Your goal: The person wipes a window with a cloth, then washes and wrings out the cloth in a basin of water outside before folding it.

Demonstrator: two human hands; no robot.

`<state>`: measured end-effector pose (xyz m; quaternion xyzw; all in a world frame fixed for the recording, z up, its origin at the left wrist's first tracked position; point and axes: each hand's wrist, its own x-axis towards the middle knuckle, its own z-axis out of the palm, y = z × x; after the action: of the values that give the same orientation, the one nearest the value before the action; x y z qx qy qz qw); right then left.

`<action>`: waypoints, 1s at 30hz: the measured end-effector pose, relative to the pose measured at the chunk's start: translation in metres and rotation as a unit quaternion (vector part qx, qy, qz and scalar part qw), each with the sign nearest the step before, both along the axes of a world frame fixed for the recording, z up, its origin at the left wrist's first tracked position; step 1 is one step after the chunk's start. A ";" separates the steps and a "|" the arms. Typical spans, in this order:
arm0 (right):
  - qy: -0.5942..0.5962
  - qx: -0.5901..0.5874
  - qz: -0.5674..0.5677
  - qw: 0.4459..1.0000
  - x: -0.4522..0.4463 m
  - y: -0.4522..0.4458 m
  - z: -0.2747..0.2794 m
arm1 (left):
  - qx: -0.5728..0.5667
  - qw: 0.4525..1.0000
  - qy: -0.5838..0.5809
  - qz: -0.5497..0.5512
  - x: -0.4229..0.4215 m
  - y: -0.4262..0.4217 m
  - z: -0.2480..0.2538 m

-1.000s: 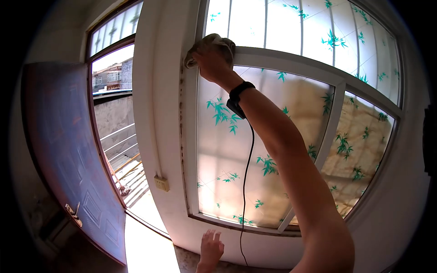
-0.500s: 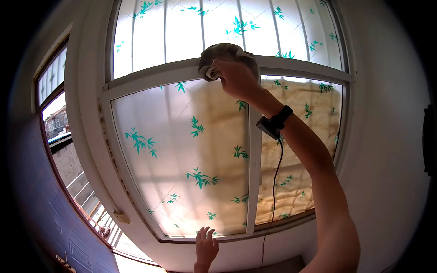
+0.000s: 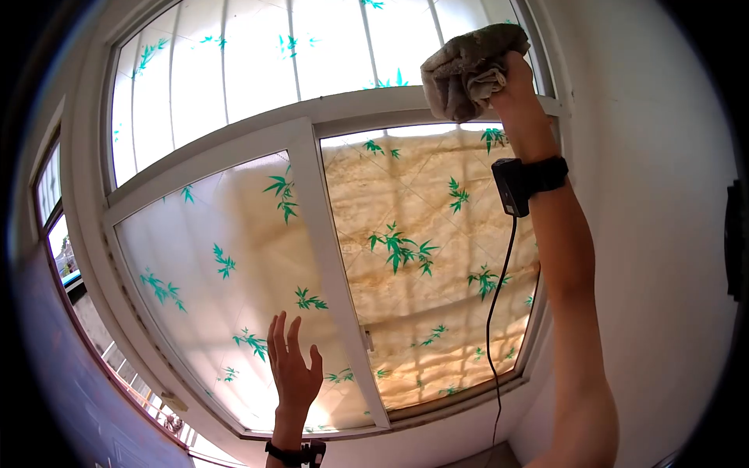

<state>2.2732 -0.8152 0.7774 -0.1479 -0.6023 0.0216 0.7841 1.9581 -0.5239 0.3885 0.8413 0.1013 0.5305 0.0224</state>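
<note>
My right hand (image 3: 515, 81) is raised at the upper right, closed on a bunched grey-brown cloth (image 3: 460, 69). The cloth lies against the right part of the window's horizontal frame bar (image 3: 359, 104) and overlaps the upper pane. A black strap with a small box (image 3: 511, 187) and a cable is on my right wrist. Lower down, my left hand (image 3: 294, 366) is held up with its fingers spread and nothing in it, in front of the left pane (image 3: 226, 257). Another black band (image 3: 296, 454) circles the left wrist.
Green leaf patterns mark the panes; brownish material shows behind the right pane (image 3: 437, 304). A blue door (image 3: 86, 366) and an open doorway are at the left. A wall outlet (image 3: 173, 402) sits below the window's left side. A black cable (image 3: 489, 327) hangs down.
My right hand and the cloth have moved right along the frame bar. My left hand has risen in front of the left pane. The view has turned right, leaving the door farther left.
</note>
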 end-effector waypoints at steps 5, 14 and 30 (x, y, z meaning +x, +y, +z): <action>0.143 0.149 -0.224 0.953 0.038 -0.049 0.038 | -0.008 1.000 0.018 0.013 0.015 0.002 -0.001; 0.111 0.002 -0.836 0.537 0.056 -0.024 0.045 | 0.037 0.997 0.017 0.073 0.028 0.009 -0.010; -0.098 0.346 -0.801 0.479 -0.037 0.022 -0.007 | 0.039 0.998 0.058 -0.002 0.005 0.037 -0.008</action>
<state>2.2364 -0.7934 0.7703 -0.2837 -0.2546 -0.8406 0.3849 1.9632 -0.4864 0.3801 0.8711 0.0796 0.4845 -0.0151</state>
